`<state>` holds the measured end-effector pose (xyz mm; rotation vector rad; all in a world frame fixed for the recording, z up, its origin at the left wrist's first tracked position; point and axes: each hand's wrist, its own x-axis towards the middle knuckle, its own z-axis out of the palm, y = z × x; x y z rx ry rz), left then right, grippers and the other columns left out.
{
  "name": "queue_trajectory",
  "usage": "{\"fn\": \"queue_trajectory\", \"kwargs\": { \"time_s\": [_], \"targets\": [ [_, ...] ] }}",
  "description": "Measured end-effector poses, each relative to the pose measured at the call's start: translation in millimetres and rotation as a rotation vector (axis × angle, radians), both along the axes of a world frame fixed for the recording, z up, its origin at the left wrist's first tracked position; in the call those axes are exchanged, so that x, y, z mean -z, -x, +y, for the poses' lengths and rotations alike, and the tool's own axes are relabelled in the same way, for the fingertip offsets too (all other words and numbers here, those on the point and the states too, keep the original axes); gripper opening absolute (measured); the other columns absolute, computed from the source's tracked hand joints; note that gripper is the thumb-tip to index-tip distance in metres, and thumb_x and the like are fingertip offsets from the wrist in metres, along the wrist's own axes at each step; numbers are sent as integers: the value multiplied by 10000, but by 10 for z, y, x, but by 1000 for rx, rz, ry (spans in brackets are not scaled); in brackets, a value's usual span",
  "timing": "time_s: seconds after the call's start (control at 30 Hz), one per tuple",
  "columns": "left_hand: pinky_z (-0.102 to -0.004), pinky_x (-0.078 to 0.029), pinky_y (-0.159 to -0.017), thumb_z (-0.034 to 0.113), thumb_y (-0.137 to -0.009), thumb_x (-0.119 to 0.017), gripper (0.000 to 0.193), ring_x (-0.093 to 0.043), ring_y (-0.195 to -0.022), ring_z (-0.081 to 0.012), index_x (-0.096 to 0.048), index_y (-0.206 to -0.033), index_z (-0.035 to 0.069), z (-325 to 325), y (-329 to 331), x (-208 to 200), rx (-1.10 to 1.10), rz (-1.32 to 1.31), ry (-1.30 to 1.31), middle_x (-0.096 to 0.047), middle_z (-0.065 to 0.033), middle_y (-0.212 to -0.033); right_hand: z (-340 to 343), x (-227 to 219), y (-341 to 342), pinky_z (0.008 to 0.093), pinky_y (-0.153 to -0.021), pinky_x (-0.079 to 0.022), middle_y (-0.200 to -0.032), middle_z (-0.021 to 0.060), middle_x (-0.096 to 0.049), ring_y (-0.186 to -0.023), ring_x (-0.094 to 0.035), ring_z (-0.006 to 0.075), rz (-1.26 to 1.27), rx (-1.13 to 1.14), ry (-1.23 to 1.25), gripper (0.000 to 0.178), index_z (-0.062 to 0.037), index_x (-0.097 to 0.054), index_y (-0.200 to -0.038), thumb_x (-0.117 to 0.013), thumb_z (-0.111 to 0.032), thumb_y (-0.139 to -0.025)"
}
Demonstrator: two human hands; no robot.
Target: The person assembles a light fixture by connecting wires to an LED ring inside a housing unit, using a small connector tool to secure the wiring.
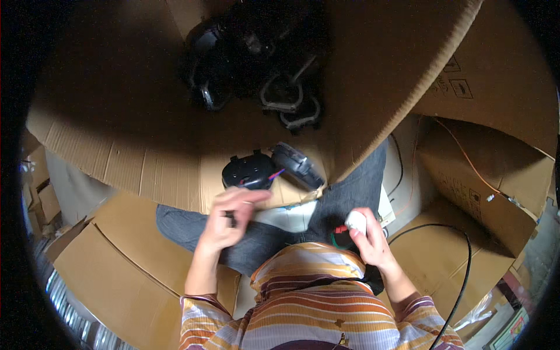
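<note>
— Why is that black round housing [248,172] parked on the cardboard sheet [146,169]?

— As I read it, the sheet lies over the knees as a worktop, so the housing and the ribbed black disc [297,165] beside it sit within easy reach, wires trailing between them.

— And the hands?

— My left hand [228,217] hovers just below the housing, fingers half curled, pinching something small and dark; I can't tell what it is. My right hand [367,236] is closed around a small white piece [355,220] in the lap, red and green bits just beside it.
</note>
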<state>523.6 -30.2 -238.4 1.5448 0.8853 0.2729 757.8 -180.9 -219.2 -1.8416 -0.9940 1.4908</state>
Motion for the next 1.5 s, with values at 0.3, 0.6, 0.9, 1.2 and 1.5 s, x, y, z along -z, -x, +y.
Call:
{"fn": "queue_trajectory", "kwargs": {
  "time_s": [0.3,0.6,0.9,1.2,1.5],
  "targets": [
    [-222,-298,-432,255,-849,-386,369,-308,-413,-58,-439,-1045,-53,1239,-248,831,-802,-515,472,-451,-11,-580,103,32,26,303,-514,-419,-706,139,-522,-574,-532,236,5,-90,76,309,-17,-387,-967,-523,-137,-717],
    [-241,-254,-351,195,-789,-498,203,-280,-367,-97,-539,-915,40,2739,-593,2246,-1188,-220,535,-383,9,-498,277,46,-6,305,-517,-422,-711,156,-517,-559,-532,232,-30,-125,334,359,-6,-373,-970,-501,-76,-642],
    [-284,-282,-350,278,-788,-510,532,-300,-375,-116,-322,-1201,1,3220,-706,2842,-1022,361,440,-434,-23,-540,304,162,-53,290,-512,-426,-728,123,-518,-582,-526,180,-62,-65,329,380,-5,-365,-987,-511,-67,-642],
    [-263,-372,-769,201,-800,-500,310,-512,-842,-214,-481,-1063,37,2233,-580,2042,-636,35,-465,-559,-105,-868,334,214,-13,259,-516,-404,-703,90,-497,-605,-493,144,-137,17,278,390,-1,-344,-1011,-510,-72,-666],
    [-217,-401,-607,59,-806,-440,189,-510,-630,-92,-546,-959,26,703,-392,1079,-289,75,-5,-571,-42,-681,299,130,105,254,-554,-408,-717,75,-502,-615,-495,136,-80,26,260,377,2,-353,-1014,-514,-92,-686]
  ]
}}
